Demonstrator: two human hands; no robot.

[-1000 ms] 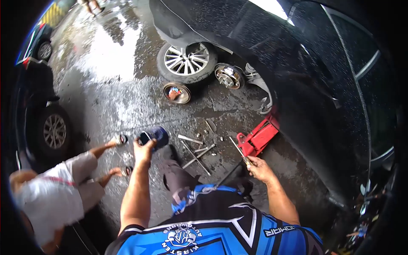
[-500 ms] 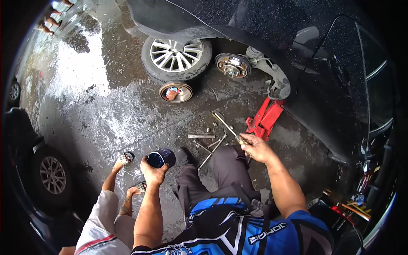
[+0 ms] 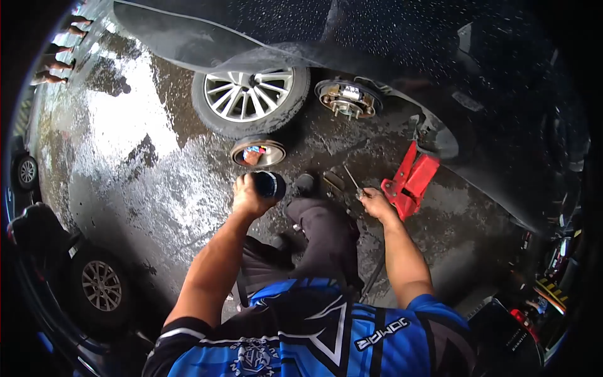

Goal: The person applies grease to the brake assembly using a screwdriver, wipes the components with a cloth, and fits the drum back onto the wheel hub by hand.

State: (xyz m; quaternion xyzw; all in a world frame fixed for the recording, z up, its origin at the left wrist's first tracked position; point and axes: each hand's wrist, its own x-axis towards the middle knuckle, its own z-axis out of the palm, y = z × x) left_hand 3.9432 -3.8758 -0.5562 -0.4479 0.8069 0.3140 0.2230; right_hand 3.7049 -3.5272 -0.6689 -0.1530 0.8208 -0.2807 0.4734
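The concrete floor (image 3: 188, 217) is dark grey, with wet, reflective patches. A spoked wheel (image 3: 239, 103) lies on it, spokes up. A round metal drum (image 3: 276, 152) sits just beside the tyre, open side up. A red jack (image 3: 411, 185) stands well apart from both.

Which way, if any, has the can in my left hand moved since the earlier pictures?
Yes: the can in your left hand has moved forward in view, toward the metal drum on the floor.
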